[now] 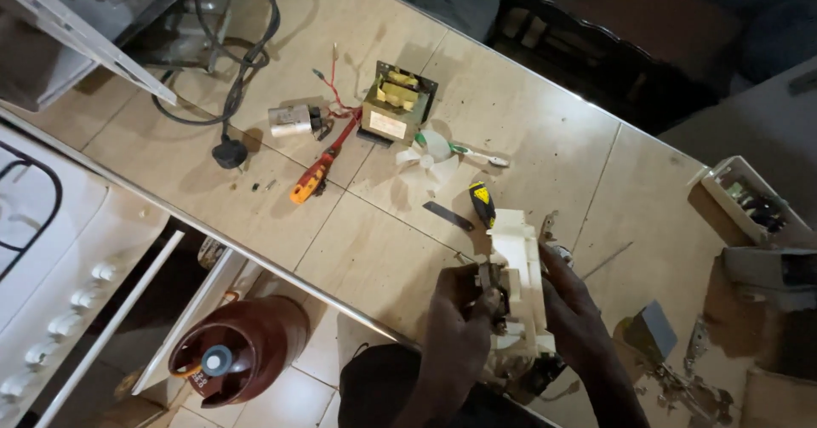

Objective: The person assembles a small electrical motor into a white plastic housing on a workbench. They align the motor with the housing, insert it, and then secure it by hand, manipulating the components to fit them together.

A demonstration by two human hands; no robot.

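Observation:
Both my hands hold a white plastic appliance part (519, 262) upright over the near edge of a tiled counter (374, 249). My left hand (459, 326) grips its left side, with fingers on a small dark component fixed to it. My right hand (574, 305) wraps around its right side. The lower end of the part is hidden between my hands.
On the counter lie a transformer (396, 100), a silver capacitor (291, 120), an orange-handled screwdriver (317, 173), a black-and-yellow screwdriver (482, 202), a white fan blade (430, 160) and a black power cord (230, 96). A red gas cylinder (238, 347) stands on the floor beside a white stove (51, 266). Metal brackets (681, 377) and a white box (753, 202) sit at right.

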